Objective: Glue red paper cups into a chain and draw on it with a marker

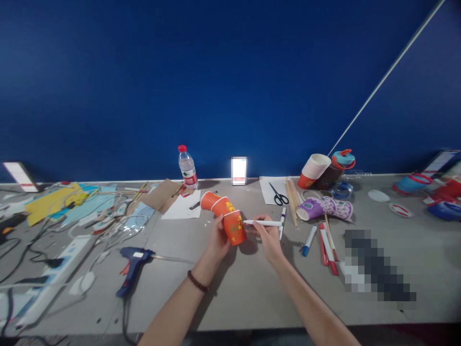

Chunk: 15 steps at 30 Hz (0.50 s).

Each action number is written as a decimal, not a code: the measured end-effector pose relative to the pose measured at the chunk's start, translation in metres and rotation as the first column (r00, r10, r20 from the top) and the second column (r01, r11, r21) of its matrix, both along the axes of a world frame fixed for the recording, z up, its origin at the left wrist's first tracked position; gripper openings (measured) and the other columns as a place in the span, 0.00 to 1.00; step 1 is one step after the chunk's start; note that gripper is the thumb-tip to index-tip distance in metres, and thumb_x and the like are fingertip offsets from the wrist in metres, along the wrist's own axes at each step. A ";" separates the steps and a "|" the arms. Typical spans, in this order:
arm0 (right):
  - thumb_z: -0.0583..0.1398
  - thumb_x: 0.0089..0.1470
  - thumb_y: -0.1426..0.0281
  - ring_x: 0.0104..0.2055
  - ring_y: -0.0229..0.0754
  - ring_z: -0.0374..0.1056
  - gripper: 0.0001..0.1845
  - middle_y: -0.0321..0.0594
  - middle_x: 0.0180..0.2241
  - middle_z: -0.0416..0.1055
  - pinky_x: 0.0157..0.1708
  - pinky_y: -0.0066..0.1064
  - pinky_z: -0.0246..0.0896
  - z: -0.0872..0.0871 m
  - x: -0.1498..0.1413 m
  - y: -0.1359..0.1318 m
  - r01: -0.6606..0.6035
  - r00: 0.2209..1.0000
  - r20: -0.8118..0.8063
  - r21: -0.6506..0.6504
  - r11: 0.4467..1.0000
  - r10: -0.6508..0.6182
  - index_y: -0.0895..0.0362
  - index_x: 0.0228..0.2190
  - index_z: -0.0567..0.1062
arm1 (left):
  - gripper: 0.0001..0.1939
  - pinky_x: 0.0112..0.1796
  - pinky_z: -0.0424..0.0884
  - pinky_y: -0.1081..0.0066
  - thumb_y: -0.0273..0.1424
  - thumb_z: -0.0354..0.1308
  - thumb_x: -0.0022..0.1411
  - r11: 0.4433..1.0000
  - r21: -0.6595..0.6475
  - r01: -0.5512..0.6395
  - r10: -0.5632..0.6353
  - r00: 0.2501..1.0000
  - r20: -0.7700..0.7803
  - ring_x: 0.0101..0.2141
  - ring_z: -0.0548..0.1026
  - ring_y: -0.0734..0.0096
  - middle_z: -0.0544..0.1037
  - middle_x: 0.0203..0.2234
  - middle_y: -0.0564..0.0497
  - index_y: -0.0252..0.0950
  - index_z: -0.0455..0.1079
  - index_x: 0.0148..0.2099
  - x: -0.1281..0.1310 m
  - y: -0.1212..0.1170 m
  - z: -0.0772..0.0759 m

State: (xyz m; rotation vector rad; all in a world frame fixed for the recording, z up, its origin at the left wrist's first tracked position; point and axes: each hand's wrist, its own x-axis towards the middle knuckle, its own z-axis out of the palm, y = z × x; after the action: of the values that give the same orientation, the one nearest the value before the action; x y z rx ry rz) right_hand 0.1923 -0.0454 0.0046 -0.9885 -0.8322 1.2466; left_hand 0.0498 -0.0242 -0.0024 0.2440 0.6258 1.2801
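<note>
In the middle of the head view, my left hand is wrapped round a tilted row of joined orange paper cups with white rims and yellow print. My right hand pinches a white marker, its tip pointing left and close to the cups' side. Whether the tip touches the paper I cannot tell. Just beyond my right hand lies another thin pen with a dark cap. The fingers of my left hand are partly hidden behind the cups.
Left lie a blue glue gun with its cord and a white power strip. A water bottle stands at the back. Scissors, wooden sticks, stacked paper cups, purple cups and markers are on the right.
</note>
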 end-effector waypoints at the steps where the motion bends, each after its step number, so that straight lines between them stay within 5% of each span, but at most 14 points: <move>1: 0.69 0.40 0.52 0.31 0.43 0.75 0.22 0.34 0.25 0.73 0.28 0.32 0.72 0.001 0.000 0.000 -0.003 1.000 -0.005 0.003 1.000 0.003 0.54 0.28 0.70 | 0.16 0.37 0.73 0.65 0.35 0.60 0.54 1.000 -0.006 0.018 -0.018 1.000 -0.002 0.31 0.78 0.62 0.80 0.32 0.44 0.30 0.73 0.43 -0.001 0.000 0.000; 10: 0.68 0.42 0.54 0.31 0.45 0.76 0.20 0.36 0.26 0.75 0.31 0.34 0.73 0.001 -0.003 -0.004 -0.031 0.999 -0.014 0.017 0.999 0.031 0.54 0.29 0.70 | 0.24 0.36 0.73 0.65 0.43 0.55 0.58 0.991 -0.067 0.119 -0.118 0.993 0.017 0.32 0.78 0.61 0.80 0.35 0.40 0.27 0.73 0.47 -0.002 -0.001 0.004; 15: 0.68 0.44 0.55 0.35 0.45 0.76 0.19 0.37 0.28 0.75 0.35 0.35 0.73 -0.003 -0.004 -0.004 -0.045 0.999 -0.005 0.027 0.999 0.045 0.54 0.29 0.71 | 0.23 0.32 0.72 0.68 0.43 0.55 0.58 0.986 -0.131 0.107 -0.113 0.993 -0.041 0.26 0.77 0.64 0.79 0.26 0.42 0.25 0.74 0.43 -0.001 -0.003 0.006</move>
State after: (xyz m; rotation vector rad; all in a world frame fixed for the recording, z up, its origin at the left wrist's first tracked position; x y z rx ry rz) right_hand 0.1886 -0.0492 0.0017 -0.9487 -0.8686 1.2734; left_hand 0.0492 -0.0271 0.0039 0.2009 0.7240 1.1255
